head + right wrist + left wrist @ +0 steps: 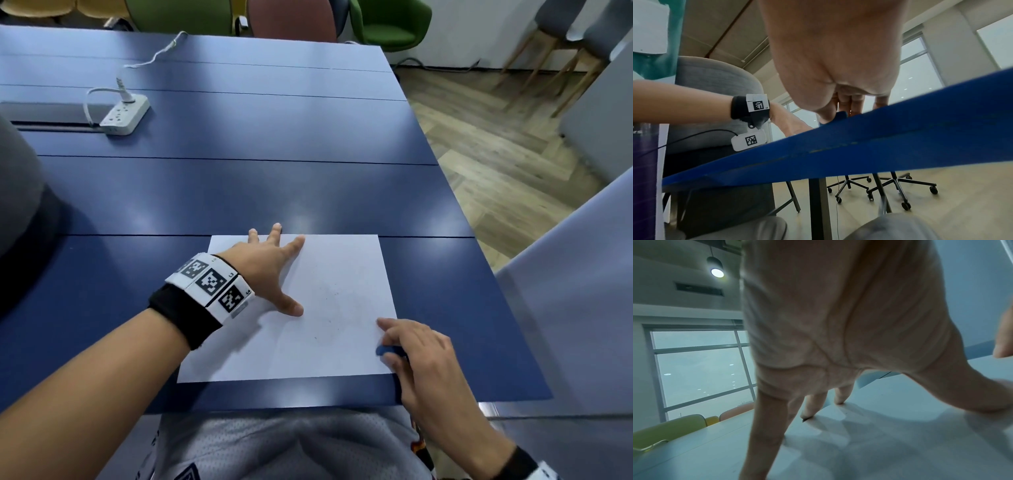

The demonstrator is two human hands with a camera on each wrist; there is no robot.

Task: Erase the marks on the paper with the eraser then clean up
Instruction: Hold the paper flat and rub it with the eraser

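A blue table (239, 192) fills the head view, with a wood floor to its right and colored chairs past its far edge. A white power strip (125, 114) with a plug in it sits near the far left corner. A white sheet of paper (308, 342) lies flat by the near edge, with faint gray smudges in the middle. The left hand (267, 270) lies on the paper's far left corner with its fingers spread wide and flat. The right hand (421, 363) is at the paper's near right corner, with fingers curled around a small blue eraser (388, 351) that touches the paper.

In the left wrist view, the left hand (838, 321) presses down with straight, spread fingertips (807, 413) on the pale sheet.

In the right wrist view, the table's near edge (859, 146) runs across. The right hand (834, 65) pinches the eraser (840, 115) just above that edge. Chair legs with wheels stand on the floor behind.
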